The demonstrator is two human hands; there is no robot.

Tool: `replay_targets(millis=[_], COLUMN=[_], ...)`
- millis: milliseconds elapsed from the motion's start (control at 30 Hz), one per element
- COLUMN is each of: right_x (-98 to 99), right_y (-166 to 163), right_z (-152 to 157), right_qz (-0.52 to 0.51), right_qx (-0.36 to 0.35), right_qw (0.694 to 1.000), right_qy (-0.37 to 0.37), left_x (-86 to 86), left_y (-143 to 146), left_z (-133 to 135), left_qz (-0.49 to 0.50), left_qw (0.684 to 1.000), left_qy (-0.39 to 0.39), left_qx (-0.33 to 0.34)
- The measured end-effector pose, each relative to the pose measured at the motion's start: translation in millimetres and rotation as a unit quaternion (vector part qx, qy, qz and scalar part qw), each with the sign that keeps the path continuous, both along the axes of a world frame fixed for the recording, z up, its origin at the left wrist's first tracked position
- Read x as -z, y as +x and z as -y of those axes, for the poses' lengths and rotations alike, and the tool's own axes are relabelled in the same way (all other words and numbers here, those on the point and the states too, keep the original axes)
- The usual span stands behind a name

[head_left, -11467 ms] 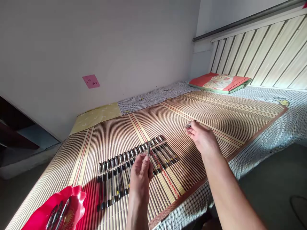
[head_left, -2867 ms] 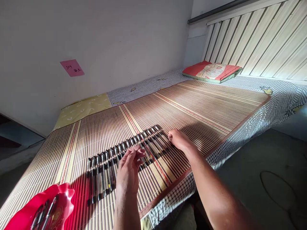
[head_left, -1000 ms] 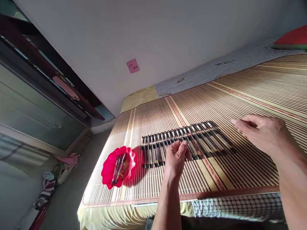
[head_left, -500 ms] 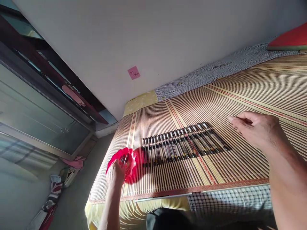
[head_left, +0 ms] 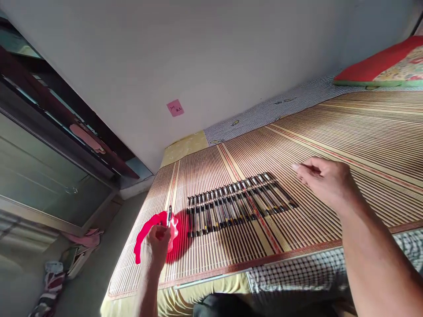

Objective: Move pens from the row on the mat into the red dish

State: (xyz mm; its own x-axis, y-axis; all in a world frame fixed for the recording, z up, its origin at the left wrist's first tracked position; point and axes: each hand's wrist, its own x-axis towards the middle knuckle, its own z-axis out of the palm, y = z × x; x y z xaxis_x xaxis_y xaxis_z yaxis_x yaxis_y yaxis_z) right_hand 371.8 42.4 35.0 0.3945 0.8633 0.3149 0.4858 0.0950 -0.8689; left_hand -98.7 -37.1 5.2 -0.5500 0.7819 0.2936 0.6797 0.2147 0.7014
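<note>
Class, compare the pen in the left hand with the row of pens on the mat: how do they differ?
The held pen is gripped in the fingers of the left hand; the row of pens lies on the mat. The held pen is at the red bowl, while the row of pens lies to the bowl's right. The held pen is partly hidden; the row of pens is in plain sight. Both show black and pale parts.

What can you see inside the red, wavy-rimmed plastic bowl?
A dark tip, probably a pen's, shows in the bowl; the left hand, pinching a slim black-capped pen, hides much of the interior.
</note>
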Motion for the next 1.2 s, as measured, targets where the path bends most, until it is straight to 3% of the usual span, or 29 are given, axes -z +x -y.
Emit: replay_targets(millis=[100,200,300,400,533,667,800,900,967,1067,1200], right_x=[-1.1,-4.3,-7.2,-9.4,-14.2,-17.4,-12.6,-2.0,9.5,31.6,53.8], right_y=[-14,-34,-53,-63,-62,-63,-55,-21,8,39,40], right_z=[0,3,6,6,6,7,8,4,-3,-18,-49], right_qz=[-0.091,-0.124,-0.144,-0.176,-0.19,-0.197,-0.199,-0.286,-0.341,-0.338,-0.207], right_qx=[-0.107,-0.227,-0.304,-0.322,-0.284,-0.262,-0.213,-0.097,0.007,0.025,-0.023], right_qw=[0.99,0.966,0.941,0.93,0.94,0.944,0.956,0.951,0.93,0.933,0.978], right_qy=[0.031,0.032,0.035,0.029,0.018,0.036,0.021,0.058,0.135,0.119,0.023], left_x=[-5.0,-11.9,-19.4,-24.1,-29.8,-30.9,-17.0,-6.0,-3.6,-6.6,-13.8], left_y=[54,122,179,218,249,266,265,252,240,225,212], left_z=[-10,-21,-30,-38,-53,-56,-49,-49,-53,-65,-75], left_qz=[0.129,0.283,0.359,0.388,0.391,0.379,0.385,0.413,0.427,0.463,0.516], left_qw=[0.985,0.934,0.882,0.848,0.827,0.83,0.828,0.801,0.794,0.8,0.789], left_qy=[0.038,0.078,0.068,0.046,0.039,0.051,0.028,-0.043,-0.062,-0.013,0.055], left_qx=[0.106,0.201,0.297,0.359,0.402,0.405,0.406,0.432,0.427,0.383,0.329])
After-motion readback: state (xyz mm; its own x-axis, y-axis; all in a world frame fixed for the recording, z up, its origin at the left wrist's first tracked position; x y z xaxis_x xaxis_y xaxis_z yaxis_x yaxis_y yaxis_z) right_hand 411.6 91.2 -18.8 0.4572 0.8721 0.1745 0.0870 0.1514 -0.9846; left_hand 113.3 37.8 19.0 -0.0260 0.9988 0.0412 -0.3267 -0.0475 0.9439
